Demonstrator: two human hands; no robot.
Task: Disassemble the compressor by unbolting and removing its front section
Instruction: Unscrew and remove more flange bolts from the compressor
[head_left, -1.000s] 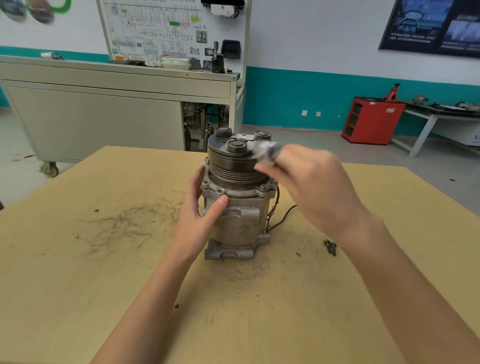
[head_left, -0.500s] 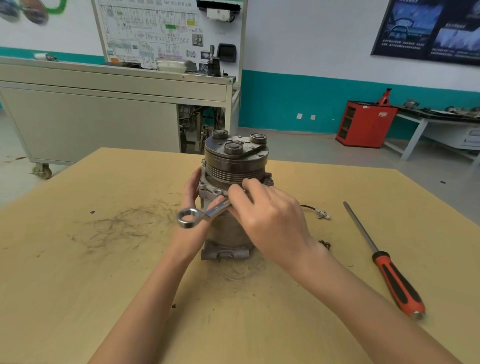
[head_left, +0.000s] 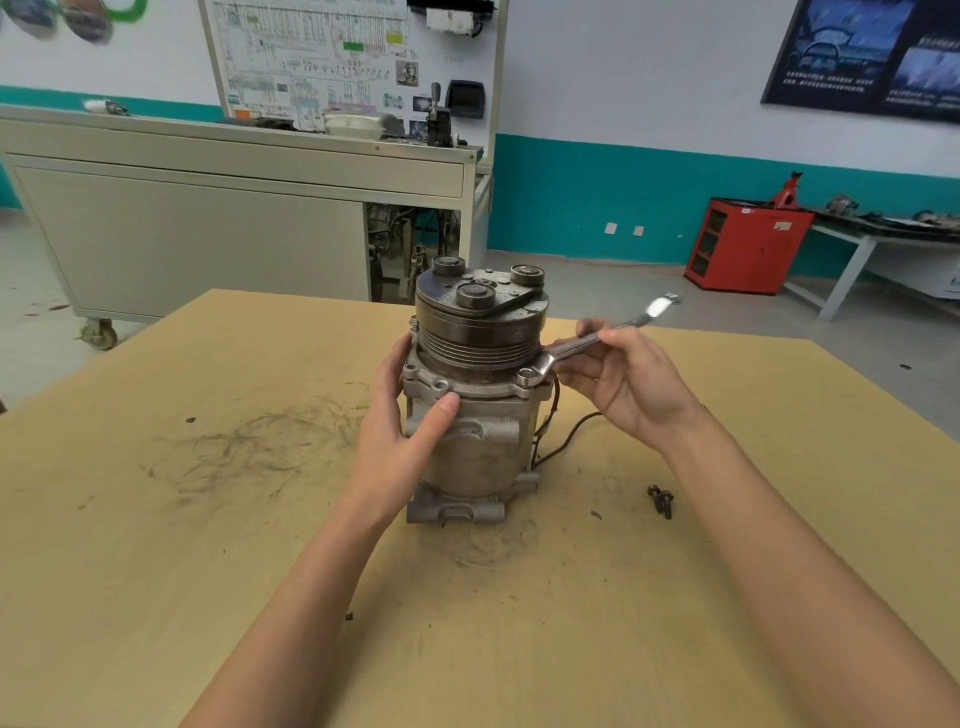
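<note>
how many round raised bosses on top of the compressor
3, all on the compressor top: far left boss, far right boss, near boss in front. None seems hidden.

Two arms in view. Left hand (head_left: 400, 441) and right hand (head_left: 628, 384): bare. Thumbnail of the left hand short and plain. Left forearm (head_left: 291, 597) and right forearm (head_left: 805, 545): bare along the whole visible length, down to the lower frame edge. Both wrists bare.
</note>
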